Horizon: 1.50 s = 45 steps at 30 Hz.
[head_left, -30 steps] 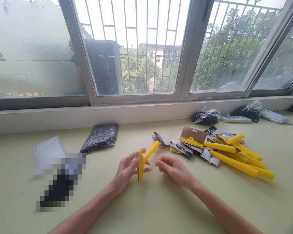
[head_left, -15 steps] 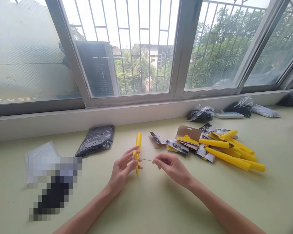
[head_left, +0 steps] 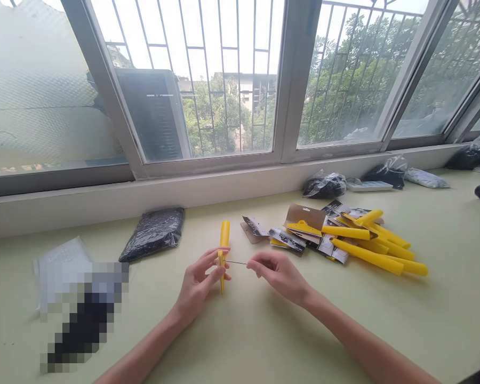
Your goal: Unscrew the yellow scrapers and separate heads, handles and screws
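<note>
Yellow scraper [head_left: 224,236] is pointing away from me over the table [head_left: 248,330], my left hand [head_left: 200,278] gripping it; my right hand [head_left: 279,273] is pinching a thin metal rod [head_left: 237,262], crosswise to the scraper's long axis.

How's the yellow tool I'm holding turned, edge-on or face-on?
Edge-on: the yellow tool shows only a narrow strip below its handle.

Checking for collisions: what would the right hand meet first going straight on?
Probably the yellow scraper in the left hand, depth being unclear; the right hand points a thin rod at it.
</note>
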### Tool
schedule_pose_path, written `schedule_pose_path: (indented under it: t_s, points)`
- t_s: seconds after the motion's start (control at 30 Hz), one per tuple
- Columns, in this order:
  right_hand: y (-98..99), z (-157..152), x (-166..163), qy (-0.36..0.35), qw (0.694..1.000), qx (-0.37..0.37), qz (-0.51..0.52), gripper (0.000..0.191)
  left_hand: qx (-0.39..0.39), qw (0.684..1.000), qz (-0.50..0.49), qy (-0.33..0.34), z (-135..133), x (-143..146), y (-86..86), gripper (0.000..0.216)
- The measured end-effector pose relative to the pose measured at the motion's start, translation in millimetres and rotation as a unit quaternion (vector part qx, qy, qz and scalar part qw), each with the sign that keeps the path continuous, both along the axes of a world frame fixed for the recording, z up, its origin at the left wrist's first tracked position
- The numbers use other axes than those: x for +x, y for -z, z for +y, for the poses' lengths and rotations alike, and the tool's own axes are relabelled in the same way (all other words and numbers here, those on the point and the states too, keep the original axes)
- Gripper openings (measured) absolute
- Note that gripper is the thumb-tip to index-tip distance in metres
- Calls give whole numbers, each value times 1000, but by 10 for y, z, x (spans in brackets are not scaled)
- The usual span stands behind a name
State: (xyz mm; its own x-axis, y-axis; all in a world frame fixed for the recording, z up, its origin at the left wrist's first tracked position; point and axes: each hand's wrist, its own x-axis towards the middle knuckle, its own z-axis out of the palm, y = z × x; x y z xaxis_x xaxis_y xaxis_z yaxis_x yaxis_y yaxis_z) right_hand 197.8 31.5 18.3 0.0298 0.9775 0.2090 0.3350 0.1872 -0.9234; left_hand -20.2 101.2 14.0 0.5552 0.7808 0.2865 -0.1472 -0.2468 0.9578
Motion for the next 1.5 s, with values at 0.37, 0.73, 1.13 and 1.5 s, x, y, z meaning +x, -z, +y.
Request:
schedule_pose_path:
  t_s: [0.37,0.73,1.13,1.5]
  points:
    - [25,-6,1,2,1000,-4,0,32,-7,1000,-1,1,7,1,6,32]
    - [54,1,40,-7,996,8,-88,34,59,997,42,-38,-27,-2,49,29]
    - [86,-10,-33,19,999,-13,-35,46,42,997,33,-58,-15,18,46,30]
    - [83,13,-70,46,999,-24,-6,32,-5,997,50,-58,48,18,98,32]
